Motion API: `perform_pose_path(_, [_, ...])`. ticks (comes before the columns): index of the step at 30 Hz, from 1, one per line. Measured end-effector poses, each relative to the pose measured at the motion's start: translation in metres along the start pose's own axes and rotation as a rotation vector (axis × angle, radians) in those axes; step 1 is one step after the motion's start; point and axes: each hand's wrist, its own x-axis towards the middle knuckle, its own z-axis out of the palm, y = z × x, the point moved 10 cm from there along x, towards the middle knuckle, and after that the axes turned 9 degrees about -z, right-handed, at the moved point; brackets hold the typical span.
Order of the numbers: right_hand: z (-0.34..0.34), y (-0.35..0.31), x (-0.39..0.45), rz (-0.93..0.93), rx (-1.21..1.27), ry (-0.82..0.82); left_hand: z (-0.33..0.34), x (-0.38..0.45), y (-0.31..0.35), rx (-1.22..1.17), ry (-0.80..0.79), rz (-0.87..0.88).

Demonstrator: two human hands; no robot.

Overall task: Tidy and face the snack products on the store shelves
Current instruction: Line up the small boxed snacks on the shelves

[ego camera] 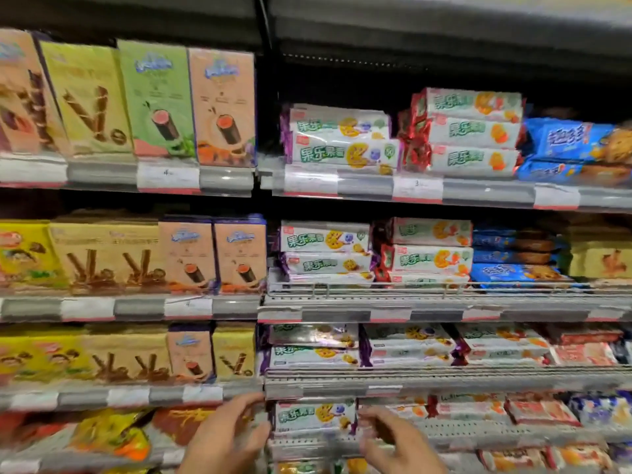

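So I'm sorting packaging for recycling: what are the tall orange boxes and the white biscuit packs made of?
The orange boxes look like matte printed cardboard with flat faces and crisp edges. The white biscuit packs look like glossy plastic film with crimped ends.

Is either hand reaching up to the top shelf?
No: both the left hand and right hand are low, flanking a purple-edged biscuit pack.

Light falls evenly and fairly bright on the package fronts, while the recess under the top shelf (444, 32) stays dark. Soft glare glints off the clear price strips (485, 191) and the glossy biscuit wrappers (342, 155). The whole view is smeared by motion blur, worst on both hands at the bottom edge. Wide-angle distortion bends the shelf lines and tilts the boxes (85, 97) at the left.
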Motion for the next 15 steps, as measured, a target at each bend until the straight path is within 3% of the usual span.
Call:
perform_pose_path(4, [0.033,-0.03,0.059,-0.116,-0.123,0.019,-0.081,-0.026,0.082,-0.011,0.03,0.258])
perform_pose_path(7, [0.055,-0.075,0.1,-0.321,-0.199,0.09,-0.129,0.011,0.059,0.239,0.253,0.328])
perform_pose_path(11, [0.062,-0.154,0.141,-0.617,-0.229,0.244,-0.192,0.024,0.073,0.332,0.578,0.487])
perform_pose_path(15, [0.072,-0.208,0.162,-0.754,-0.315,0.259,-0.211,0.038,0.061,0.417,0.6,0.388])
